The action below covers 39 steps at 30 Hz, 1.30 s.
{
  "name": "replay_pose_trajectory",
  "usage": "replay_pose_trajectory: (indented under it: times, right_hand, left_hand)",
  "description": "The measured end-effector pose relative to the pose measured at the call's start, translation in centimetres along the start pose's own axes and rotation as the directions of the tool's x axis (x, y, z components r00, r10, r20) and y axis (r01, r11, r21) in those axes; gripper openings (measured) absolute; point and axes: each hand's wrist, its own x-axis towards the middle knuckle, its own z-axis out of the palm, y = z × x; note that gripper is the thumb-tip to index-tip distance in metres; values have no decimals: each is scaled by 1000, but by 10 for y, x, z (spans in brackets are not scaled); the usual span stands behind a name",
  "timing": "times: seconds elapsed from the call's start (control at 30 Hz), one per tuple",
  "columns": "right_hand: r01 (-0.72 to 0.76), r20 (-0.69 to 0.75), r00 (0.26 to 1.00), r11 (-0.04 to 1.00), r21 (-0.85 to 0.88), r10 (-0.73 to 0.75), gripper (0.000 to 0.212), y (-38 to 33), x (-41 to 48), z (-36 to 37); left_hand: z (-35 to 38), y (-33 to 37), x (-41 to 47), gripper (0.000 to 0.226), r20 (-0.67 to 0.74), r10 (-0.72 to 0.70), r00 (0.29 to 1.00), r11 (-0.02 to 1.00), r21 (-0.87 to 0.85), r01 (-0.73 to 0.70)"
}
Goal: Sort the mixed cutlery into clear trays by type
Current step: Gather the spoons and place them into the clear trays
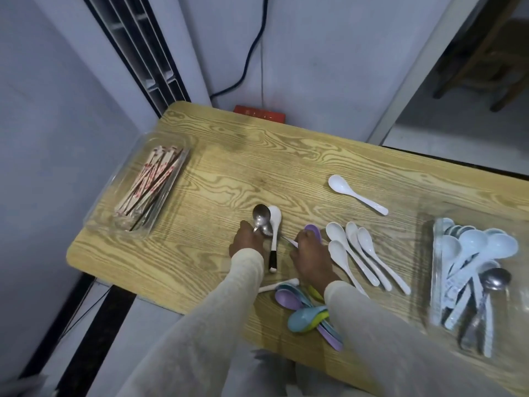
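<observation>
While two metal spoons (262, 219) sit bunched in the left hand (246, 243), fingers curled round their handles and bowls pointing away, the step in hand looks like gathering the steel pieces out of the loose pile. A white spoon with a black handle (275, 224) lies just beside them, touching or nearly so. The right hand (310, 255) is closed on a purple spoon (314, 230), whose bowl shows above the knuckles; how the fingers sit on its handle cannot be told.

Four white spoons (347, 247) lie side by side just right of that hand, a lone white spoon (355, 196) rests farther back, and a heap of coloured spoons (303, 313) sits near the table's front edge, partly under the right sleeve.

Sorting seems roughly midway. The clear tray at the right (435, 267) already holds white spoons and one metal spoon. The clear tray at the left (171, 140) holds chopsticks (148, 184). Both stand well apart on the wooden table (257, 156).

Next, the left hand's steel pair probably needs carrying across to the right tray, past the right arm, so the hands should not cross awkwardly. Which tray the purple spoon belongs in is unclear.
</observation>
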Motion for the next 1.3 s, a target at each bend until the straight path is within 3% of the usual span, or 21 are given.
replay_pose_trajectory:
  times: [0.33, 0.47, 0.6, 0.67, 0.73, 0.9, 1.13, 1.23, 1.3]
  right_hand:
    - [-47, -114, 993, 997, -54, 41, 16, 13, -22, -37]
    - [-82, -284, 956, 997, -9, 76, 17, 19, -46, -57]
    - [-104, -291, 950, 994, 43, 112, 16, 28, -51, -58]
    - [-167, -280, 942, 981, 95, 187, 7, 35, -57, -62]
    - [-247, -270, 917, 950, 189, 292, 15, 47, -63, -65]
    - [-314, -328, 840, 880, 357, 432, 19, 102, -83, -73]
    - [-254, -431, 691, 753, 607, 580, 13, 208, -122, -83]
    - [-281, -327, 695, 661, 696, 640, 11, 253, -136, -87]
    - [-290, -282, 766, 702, 651, 578, 16, 282, -142, -89]
  left_hand:
    - [-21, 10, -9, 19, -2, 134, 991, 978, 162, -132]
    - [-22, 19, -19, 22, 30, 227, 973, 948, 220, -228]
    - [-21, 33, -28, 23, 71, 297, 952, 923, 234, -305]
    - [-17, 43, -33, 24, 84, 339, 937, 907, 234, -349]
    - [-11, 54, -40, 22, 90, 369, 925, 896, 230, -380]
    - [16, 95, -70, 22, 158, 452, 878, 849, 225, -477]
    - [85, 164, -134, 21, 232, 483, 845, 827, 197, -527]
    - [119, 189, -166, 20, 235, 498, 835, 818, 193, -542]
    - [143, 206, -185, 20, 240, 490, 838, 826, 178, -535]
